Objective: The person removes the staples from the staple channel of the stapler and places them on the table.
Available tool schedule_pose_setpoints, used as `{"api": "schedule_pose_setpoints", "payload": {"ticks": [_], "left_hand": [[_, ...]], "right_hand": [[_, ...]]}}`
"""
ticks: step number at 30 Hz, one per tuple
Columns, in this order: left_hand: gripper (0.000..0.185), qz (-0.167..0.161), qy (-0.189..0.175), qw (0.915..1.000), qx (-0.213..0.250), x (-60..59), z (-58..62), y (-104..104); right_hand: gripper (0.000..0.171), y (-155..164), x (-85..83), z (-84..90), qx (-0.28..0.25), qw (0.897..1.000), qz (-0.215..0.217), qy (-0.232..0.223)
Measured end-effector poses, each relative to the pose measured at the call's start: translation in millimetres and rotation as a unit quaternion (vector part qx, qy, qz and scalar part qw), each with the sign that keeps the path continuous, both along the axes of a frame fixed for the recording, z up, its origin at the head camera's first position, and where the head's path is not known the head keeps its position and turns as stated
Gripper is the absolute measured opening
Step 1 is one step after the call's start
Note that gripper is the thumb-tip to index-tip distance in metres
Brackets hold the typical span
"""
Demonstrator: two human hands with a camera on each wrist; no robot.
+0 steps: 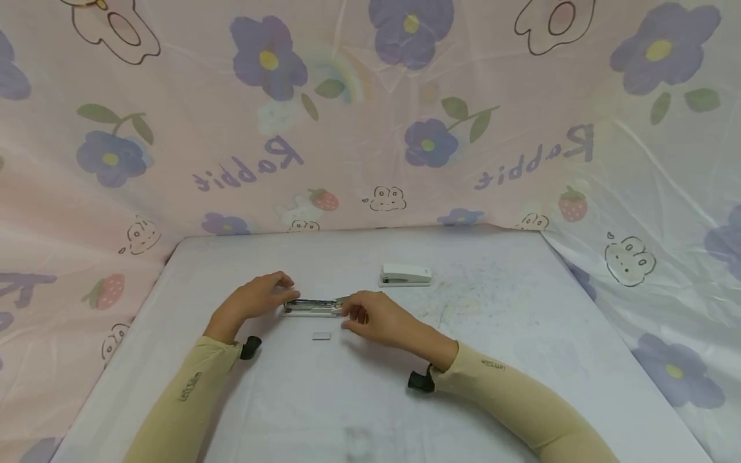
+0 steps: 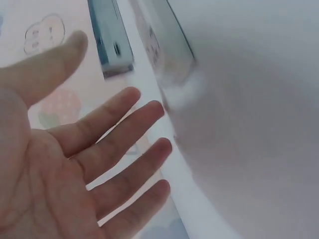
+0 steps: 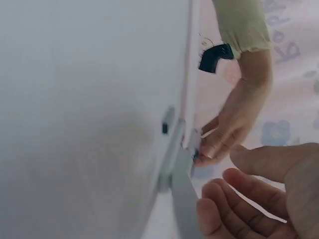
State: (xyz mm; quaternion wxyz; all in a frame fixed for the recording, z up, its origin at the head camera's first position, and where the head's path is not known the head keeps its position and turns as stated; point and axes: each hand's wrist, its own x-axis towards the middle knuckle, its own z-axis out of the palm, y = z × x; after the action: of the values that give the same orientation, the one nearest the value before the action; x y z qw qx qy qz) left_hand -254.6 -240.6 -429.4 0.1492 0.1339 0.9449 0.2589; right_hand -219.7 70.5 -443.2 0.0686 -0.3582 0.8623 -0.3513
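A stapler [image 1: 312, 307] lies opened out flat on the white table [image 1: 492, 360], between my two hands. My left hand [image 1: 260, 299] hovers at its left end; in the left wrist view the left hand [image 2: 99, 159] has straight, spread fingers that hold nothing, and the stapler [image 2: 164, 50] lies just beyond them. My right hand [image 1: 376, 318] is at the stapler's right end, its fingers loosely curled and empty in the right wrist view [image 3: 259, 199]. A small strip of staples [image 1: 321, 335] lies on the table just in front of the stapler.
A second, closed white stapler [image 1: 405, 274] sits farther back, right of centre. Pink flower-print fabric [image 1: 370, 128] hangs behind and on both sides of the table. Faint scribble marks [image 1: 463, 296] cover the table's right half.
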Motion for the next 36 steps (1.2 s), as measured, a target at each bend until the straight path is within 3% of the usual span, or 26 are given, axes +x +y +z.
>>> {"api": "schedule_pose_setpoints", "payload": {"ticks": [10, 20, 24, 31, 36], "left_hand": [[0.047, -0.022, 0.054, 0.9978, -0.033, -10.1, 11.0, 39], [0.046, -0.053, 0.090, 0.9936, -0.044, -19.9, 14.9, 78], [0.046, -0.070, 0.097, 0.9920, -0.040, -29.7, 13.2, 92], [0.049, -0.083, 0.069, 0.9937, -0.027, -46.9, 8.0, 116], [0.048, -0.091, 0.053, 0.9941, -0.026, -53.8, 5.7, 130]], "right_hand": [[0.017, 37, -16.2, 15.2, -0.063, 0.995, -0.025, 0.077], [0.023, 68, -37.0, 7.3, -0.091, 0.986, -0.047, 0.134], [0.026, 79, -47.3, 4.3, -0.102, 0.983, -0.052, 0.145], [0.028, 93, -61.1, -2.3, -0.096, 0.978, -0.081, 0.168], [0.029, 98, -66.9, -5.7, -0.093, 0.979, -0.088, 0.156]]}}
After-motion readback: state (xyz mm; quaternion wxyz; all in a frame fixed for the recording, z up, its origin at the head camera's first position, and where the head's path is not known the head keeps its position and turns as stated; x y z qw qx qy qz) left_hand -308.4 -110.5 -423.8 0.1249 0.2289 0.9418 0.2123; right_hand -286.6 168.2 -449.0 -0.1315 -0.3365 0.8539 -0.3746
